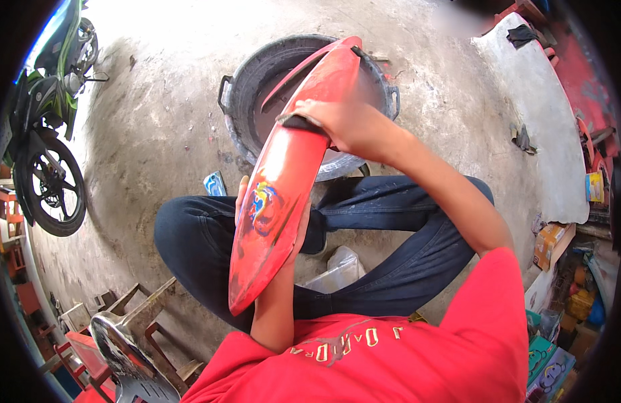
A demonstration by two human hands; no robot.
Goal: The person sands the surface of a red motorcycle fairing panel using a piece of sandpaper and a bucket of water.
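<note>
likely rubbing step: right hand [339, 125] clasps dark pad [301, 123] against red panel [288, 161], frame center; left hand [300, 236] grips underside. next stroke probably needs steady support.

Open floor [153, 121] lies between the motorcycle [47, 111] and the tub [234, 119], but the red panel [283, 171] bars the tub's middle.
</note>
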